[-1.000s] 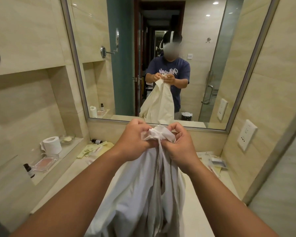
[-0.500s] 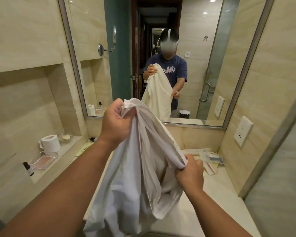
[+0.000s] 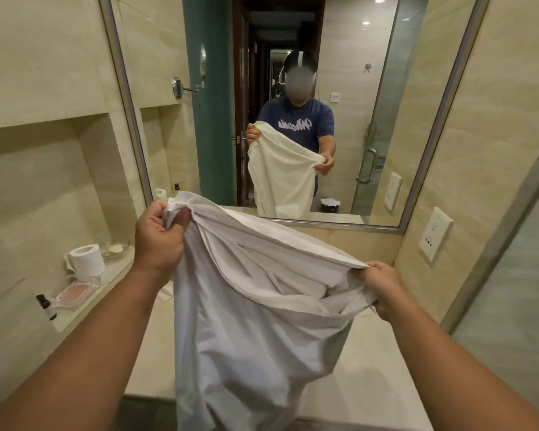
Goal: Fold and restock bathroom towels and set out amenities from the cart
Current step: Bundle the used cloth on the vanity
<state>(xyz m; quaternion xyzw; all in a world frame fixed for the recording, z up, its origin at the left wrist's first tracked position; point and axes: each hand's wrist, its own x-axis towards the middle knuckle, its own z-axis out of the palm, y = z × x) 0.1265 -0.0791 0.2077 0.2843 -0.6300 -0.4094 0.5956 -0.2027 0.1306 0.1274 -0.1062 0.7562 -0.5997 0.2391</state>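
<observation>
- The white towel (image 3: 255,306) hangs in the air in front of the mirror (image 3: 355,73), over the bench (image 3: 364,384) that runs below the mirror, with its top edge stretched between two hands.
- A second ago both hands were bunched together on one gathered corner. Now they have drawn apart and the cloth opens into a sagging span.
- The left hand (image 3: 159,237) is the higher one, nearer the mirror's lower left corner, its grip closed in a fist round a crumpled corner.
- The right hand (image 3: 380,287) sits lower, towards the mirror's right side, its grip pinching the far end of the same edge.
- By the look of it the towel is only being shaken out. The edge is still rumpled and layered, so squaring it comes before any fold.
- Left of the mirror a wall niche shelf (image 3: 112,272) carries a toilet roll (image 3: 86,259), a clear tray (image 3: 75,290) and a small dark bottle (image 3: 45,306).
- Right of the mirror a wall socket (image 3: 434,234) is set in the tile.
- The hanging cloth hides most of the bench below the mirror, so what lies there cannot be told. The lower hem could drag across whatever does.
- No cart is in view.
</observation>
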